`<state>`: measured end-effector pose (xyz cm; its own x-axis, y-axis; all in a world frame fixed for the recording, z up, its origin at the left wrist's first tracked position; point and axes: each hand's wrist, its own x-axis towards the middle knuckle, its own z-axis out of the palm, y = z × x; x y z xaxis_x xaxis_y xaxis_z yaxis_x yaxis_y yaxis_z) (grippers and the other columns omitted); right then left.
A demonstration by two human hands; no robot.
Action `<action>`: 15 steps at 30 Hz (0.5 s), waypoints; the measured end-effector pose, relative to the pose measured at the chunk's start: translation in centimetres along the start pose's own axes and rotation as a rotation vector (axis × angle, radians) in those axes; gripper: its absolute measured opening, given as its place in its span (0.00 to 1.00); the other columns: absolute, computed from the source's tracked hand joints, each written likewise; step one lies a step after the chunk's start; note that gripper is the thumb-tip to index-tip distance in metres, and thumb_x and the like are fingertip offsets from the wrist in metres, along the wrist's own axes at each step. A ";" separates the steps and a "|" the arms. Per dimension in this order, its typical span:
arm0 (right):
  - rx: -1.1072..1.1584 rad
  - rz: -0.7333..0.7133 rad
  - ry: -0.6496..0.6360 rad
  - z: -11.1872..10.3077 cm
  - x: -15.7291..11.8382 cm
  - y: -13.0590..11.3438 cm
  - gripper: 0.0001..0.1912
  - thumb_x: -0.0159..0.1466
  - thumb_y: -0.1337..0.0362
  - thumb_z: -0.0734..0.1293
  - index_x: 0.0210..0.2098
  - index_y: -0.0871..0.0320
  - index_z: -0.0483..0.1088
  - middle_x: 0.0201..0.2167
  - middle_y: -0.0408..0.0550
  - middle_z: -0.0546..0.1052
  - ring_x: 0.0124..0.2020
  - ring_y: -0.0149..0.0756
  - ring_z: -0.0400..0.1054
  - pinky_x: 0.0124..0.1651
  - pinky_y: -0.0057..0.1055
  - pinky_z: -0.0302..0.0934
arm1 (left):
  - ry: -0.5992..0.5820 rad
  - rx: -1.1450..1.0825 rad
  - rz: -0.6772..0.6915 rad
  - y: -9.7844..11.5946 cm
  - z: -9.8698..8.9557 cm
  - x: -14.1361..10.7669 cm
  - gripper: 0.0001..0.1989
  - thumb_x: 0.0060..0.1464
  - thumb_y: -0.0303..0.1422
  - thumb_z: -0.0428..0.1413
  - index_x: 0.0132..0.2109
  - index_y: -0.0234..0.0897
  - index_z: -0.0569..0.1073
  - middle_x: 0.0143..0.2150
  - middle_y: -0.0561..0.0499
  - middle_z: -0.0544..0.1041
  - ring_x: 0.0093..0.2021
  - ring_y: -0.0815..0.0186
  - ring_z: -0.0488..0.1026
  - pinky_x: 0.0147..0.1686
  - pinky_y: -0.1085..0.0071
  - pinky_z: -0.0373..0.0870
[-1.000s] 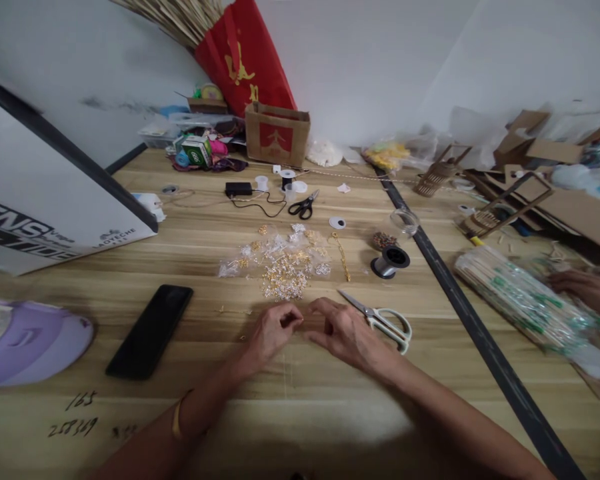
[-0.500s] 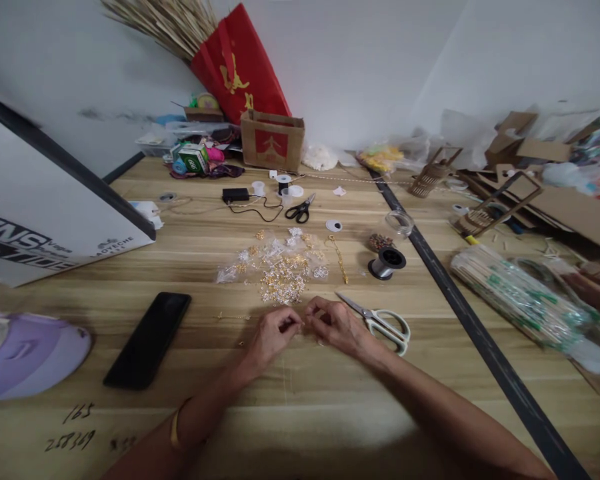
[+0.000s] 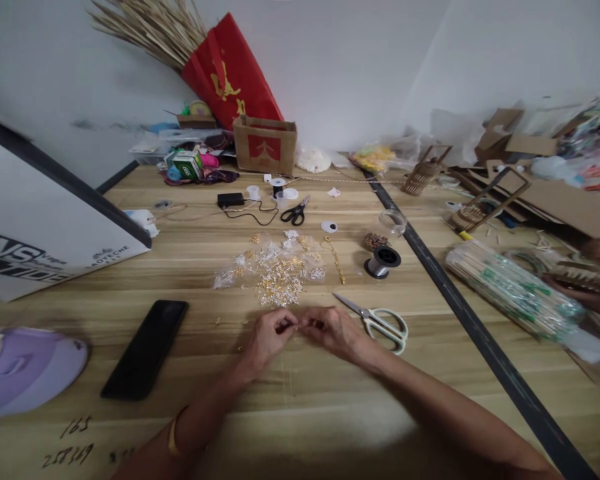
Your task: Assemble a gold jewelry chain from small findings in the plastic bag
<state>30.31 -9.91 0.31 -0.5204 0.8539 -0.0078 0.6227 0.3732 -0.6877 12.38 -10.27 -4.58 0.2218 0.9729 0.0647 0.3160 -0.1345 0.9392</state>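
My left hand [image 3: 273,337] and my right hand [image 3: 333,331] meet fingertip to fingertip above the wooden table [image 3: 300,413]. Both are pinched, and whatever lies between the fingers is too small to make out. Just beyond them spreads a pile of gold and silver beads [image 3: 280,283], with small clear bags [image 3: 275,253] of findings behind it. A gold chain [image 3: 336,260] lies to the right of the bags. Pale-handled scissors [image 3: 385,327] rest open beside my right hand.
A black phone [image 3: 146,350] and a purple cap [image 3: 35,367] lie left. Right are a wire spool [image 3: 382,261], a jar of beads [image 3: 376,241] and packed sticks [image 3: 515,290]. Black scissors [image 3: 295,212] lie behind the bags. Another person's hand [image 3: 590,287] is at the right edge.
The fingertips of my two hands have come closer together. The other person's hands reach further into view at the right, with a small woven piece. The view has shifted slightly.
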 end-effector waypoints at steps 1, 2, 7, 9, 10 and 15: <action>0.001 -0.002 0.012 -0.1 0.1 0.2 0.05 0.59 0.72 0.64 0.31 0.60 0.72 0.25 0.43 0.75 0.24 0.28 0.65 0.28 0.23 0.53 | -0.002 -0.009 -0.016 0.0 -0.1 0.1 0.03 0.44 0.24 0.54 0.26 0.33 0.71 0.22 0.53 0.70 0.23 0.72 0.67 0.24 0.78 0.62; 0.023 -0.004 0.013 -0.2 0.2 0.4 0.04 0.58 0.71 0.65 0.31 0.60 0.73 0.25 0.43 0.75 0.25 0.28 0.66 0.29 0.23 0.54 | -0.007 -0.021 -0.033 0.1 -0.1 0.1 0.03 0.43 0.23 0.54 0.26 0.33 0.71 0.21 0.54 0.70 0.22 0.72 0.66 0.23 0.78 0.61; 0.261 -0.048 -0.062 -0.9 0.4 1.1 0.08 0.57 0.65 0.69 0.37 0.60 0.70 0.29 0.43 0.75 0.29 0.30 0.69 0.31 0.23 0.59 | -0.042 -0.097 -0.082 0.3 -0.3 0.4 0.01 0.44 0.27 0.56 0.26 0.33 0.72 0.20 0.54 0.70 0.21 0.72 0.67 0.22 0.78 0.62; 0.279 -0.081 -0.054 -1.3 0.4 0.8 0.09 0.58 0.63 0.69 0.37 0.60 0.70 0.32 0.44 0.75 0.33 0.32 0.70 0.36 0.25 0.62 | -0.053 -0.131 -0.108 0.2 -0.3 0.5 0.02 0.43 0.28 0.57 0.26 0.33 0.71 0.20 0.55 0.70 0.20 0.73 0.67 0.21 0.78 0.62; 0.258 -0.103 -0.018 -1.6 0.3 0.5 0.08 0.59 0.63 0.68 0.37 0.59 0.70 0.34 0.44 0.76 0.35 0.33 0.70 0.39 0.27 0.62 | -0.055 -0.142 -0.121 0.2 -0.3 0.5 0.03 0.43 0.28 0.57 0.26 0.33 0.71 0.19 0.55 0.69 0.20 0.73 0.66 0.21 0.78 0.63; -0.007 -0.271 0.175 -3.0 -0.9 -1.9 0.04 0.64 0.67 0.63 0.35 0.58 0.70 0.37 0.49 0.74 0.40 0.37 0.66 0.44 0.33 0.59 | -0.025 -0.093 -0.136 0.2 -0.1 0.6 0.03 0.42 0.28 0.58 0.25 0.33 0.72 0.20 0.54 0.71 0.20 0.72 0.66 0.21 0.78 0.63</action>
<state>31.30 -10.28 3.79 -0.5599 0.7722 0.3003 0.4797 0.5976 -0.6425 12.44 -9.72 -4.36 0.2063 0.9758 -0.0723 0.2578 0.0171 0.9661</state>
